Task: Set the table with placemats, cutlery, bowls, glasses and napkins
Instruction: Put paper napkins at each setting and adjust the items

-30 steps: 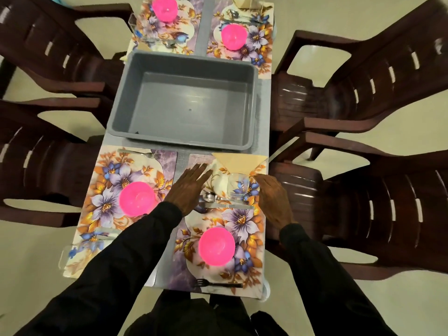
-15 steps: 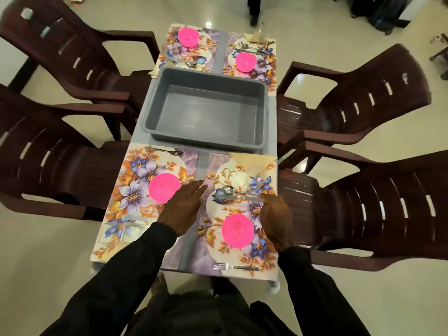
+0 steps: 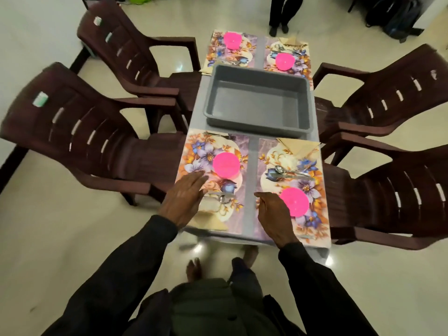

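Observation:
Several floral placemats lie on the grey table point(image 3: 249, 170). The near left placemat point(image 3: 206, 151) bears a pink bowl point(image 3: 226, 164), a fork point(image 3: 218, 135), a clear glass point(image 3: 212, 204) and a beige napkin point(image 3: 208, 223). On the near right placemat point(image 3: 312, 190) are a pink bowl point(image 3: 294, 202), a spoon point(image 3: 287, 170), a knife and a beige napkin point(image 3: 297, 145). My left hand point(image 3: 184, 200) hovers flat over the near left placemat's near corner, fingers straight. My right hand point(image 3: 274, 214) is over the near right placemat's left edge, fingers relaxed, holding nothing.
An empty grey tub point(image 3: 258, 100) sits mid-table. Two far placemats carry pink bowls point(image 3: 232, 40) point(image 3: 284, 61). Dark brown plastic chairs point(image 3: 80, 132) point(image 3: 392, 190) stand on both sides. A person's legs point(image 3: 281, 15) stand beyond the far end.
Both hands have drawn back toward the table's near edge and shifted left; the left hand went from between the mats to the left mat. The view has pulled back.

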`<state>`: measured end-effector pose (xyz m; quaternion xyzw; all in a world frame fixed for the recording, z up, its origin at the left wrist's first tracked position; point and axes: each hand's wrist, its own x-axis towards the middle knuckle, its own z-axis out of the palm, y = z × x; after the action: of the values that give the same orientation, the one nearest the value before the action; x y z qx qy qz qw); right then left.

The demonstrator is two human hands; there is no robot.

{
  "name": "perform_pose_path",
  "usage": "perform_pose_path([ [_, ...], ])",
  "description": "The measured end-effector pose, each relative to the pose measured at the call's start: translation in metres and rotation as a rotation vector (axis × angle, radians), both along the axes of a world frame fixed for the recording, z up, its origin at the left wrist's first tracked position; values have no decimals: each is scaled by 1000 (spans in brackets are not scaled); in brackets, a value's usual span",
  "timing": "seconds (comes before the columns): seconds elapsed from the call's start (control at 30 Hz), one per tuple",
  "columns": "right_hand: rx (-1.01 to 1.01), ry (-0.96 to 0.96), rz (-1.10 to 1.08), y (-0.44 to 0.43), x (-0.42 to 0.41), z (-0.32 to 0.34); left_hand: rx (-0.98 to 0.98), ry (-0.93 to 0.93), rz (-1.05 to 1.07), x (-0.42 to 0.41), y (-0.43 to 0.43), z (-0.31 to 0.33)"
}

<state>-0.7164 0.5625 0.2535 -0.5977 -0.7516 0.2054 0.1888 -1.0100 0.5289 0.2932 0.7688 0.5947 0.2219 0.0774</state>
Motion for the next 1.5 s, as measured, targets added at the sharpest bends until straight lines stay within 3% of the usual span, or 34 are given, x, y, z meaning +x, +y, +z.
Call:
perform_pose_path([
  [0.4,-102,-14,11,-33,-42,-19,-351,-79,224,-72,-70,-18],
  [0.7,-147,10,29,-32,-42,-15,-433,-134,289,-69,-61,-35],
  [1.2,-124,-5,-32,-22,-46,-18,-481,-187,205,-71,-26,-42],
  [1.5,-112,-49,-101,-21,-70,-19,-490,-149,-44,-113,14,-69],
])
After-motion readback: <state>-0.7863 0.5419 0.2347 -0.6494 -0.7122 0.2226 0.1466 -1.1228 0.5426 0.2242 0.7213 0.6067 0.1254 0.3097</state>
